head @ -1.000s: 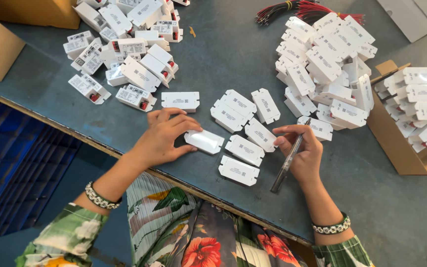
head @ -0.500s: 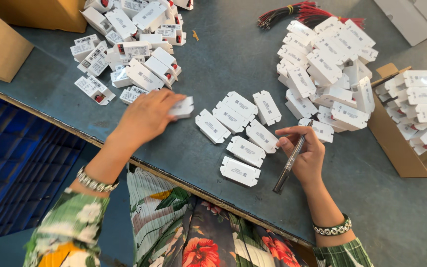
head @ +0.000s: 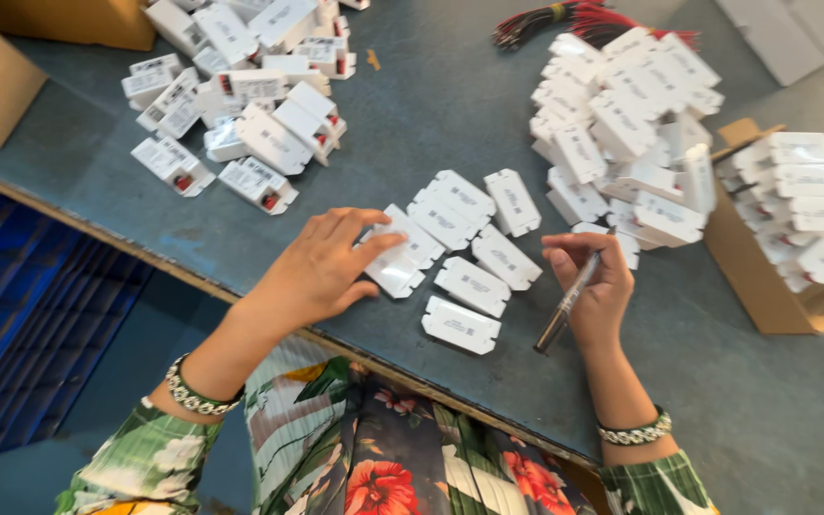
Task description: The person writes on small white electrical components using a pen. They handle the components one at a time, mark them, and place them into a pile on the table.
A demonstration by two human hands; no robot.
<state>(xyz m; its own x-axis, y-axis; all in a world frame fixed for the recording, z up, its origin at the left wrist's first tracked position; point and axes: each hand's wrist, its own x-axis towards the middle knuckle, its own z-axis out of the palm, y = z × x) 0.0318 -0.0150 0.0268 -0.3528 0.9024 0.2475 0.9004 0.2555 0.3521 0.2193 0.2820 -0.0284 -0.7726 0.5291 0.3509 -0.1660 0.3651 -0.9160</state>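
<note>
My left hand [head: 321,272] flat, fingers spread, pinning white plastic case [head: 395,270] to worktop [head: 450,105], likely steadying it. My right hand [head: 595,291] closed round pen [head: 569,300], tip angled down, clear of cases.

The table [head: 450,105] is a dull blue-grey; the small plastic cases [head: 474,286] laid out on it are plain white, as are those heaped at the far right [head: 622,114]; the heap at the far left [head: 259,143] shows white with red spots at the ends; the pen [head: 569,303] is dark (with a silvery sheen); the carton [head: 765,296] is brown; the sleeves [head: 154,458] carry green leaves and red flowers; the wires [head: 565,17] are red and black.
</note>
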